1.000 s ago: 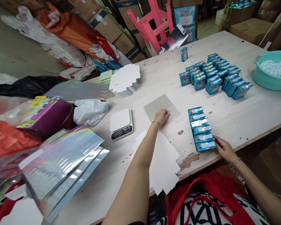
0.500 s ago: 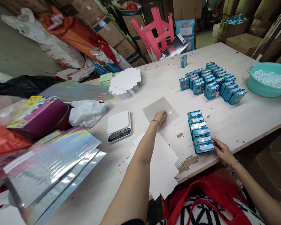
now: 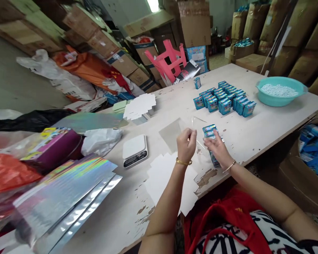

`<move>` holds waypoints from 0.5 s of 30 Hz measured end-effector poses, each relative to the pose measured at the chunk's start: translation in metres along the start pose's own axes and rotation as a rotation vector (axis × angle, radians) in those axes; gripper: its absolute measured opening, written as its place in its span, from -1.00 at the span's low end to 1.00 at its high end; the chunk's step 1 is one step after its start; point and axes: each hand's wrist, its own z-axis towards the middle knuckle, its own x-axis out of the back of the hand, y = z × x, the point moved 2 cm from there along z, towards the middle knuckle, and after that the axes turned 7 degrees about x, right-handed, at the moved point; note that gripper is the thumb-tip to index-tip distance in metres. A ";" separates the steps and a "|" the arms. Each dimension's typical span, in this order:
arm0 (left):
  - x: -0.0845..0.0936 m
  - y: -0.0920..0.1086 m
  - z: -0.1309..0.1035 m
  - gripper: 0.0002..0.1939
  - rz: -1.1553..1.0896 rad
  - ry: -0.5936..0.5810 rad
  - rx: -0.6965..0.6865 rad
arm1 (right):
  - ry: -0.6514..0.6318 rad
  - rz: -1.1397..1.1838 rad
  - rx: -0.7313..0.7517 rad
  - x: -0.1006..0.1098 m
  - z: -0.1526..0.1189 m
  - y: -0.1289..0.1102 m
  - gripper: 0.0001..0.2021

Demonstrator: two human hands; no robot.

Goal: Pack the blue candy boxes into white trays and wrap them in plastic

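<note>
My left hand [image 3: 186, 143] is closed in a pinch on a clear plastic film sheet [image 3: 197, 123], raised off the table. Behind it a stack of the same film [image 3: 172, 133] lies flat. My right hand [image 3: 219, 150] is beside the sheet with fingers extended and apart, over a row of small blue boxes [image 3: 210, 127], partly hiding the row. Whether its fingertips touch the film I cannot make out. White cut card sheets [image 3: 161, 180] lie under my left forearm.
Several more blue boxes [image 3: 225, 106] stand in rows farther back, beside a turquoise basin [image 3: 274, 100] of white pieces. At the left are a white scale [image 3: 134, 150], shiny holographic sheets [image 3: 66, 197] and a stack of white die-cut card [image 3: 140, 106].
My left hand has lifted a film sheet from the stack and drawn it nearer. My right hand has moved from the end of the box row up and left, over the boxes. The view has tilted up.
</note>
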 end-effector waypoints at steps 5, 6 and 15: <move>-0.026 0.032 -0.007 -0.57 -0.447 -0.160 0.067 | 0.098 0.007 0.185 0.050 -0.006 -0.048 -0.55; -0.033 0.039 -0.005 -0.57 -0.520 -0.210 0.049 | 0.177 -0.062 0.324 0.063 -0.015 -0.070 -0.60; -0.086 -0.050 -0.015 -0.55 -0.606 -0.003 0.691 | 0.407 -1.343 1.007 0.139 -0.058 -0.141 -0.58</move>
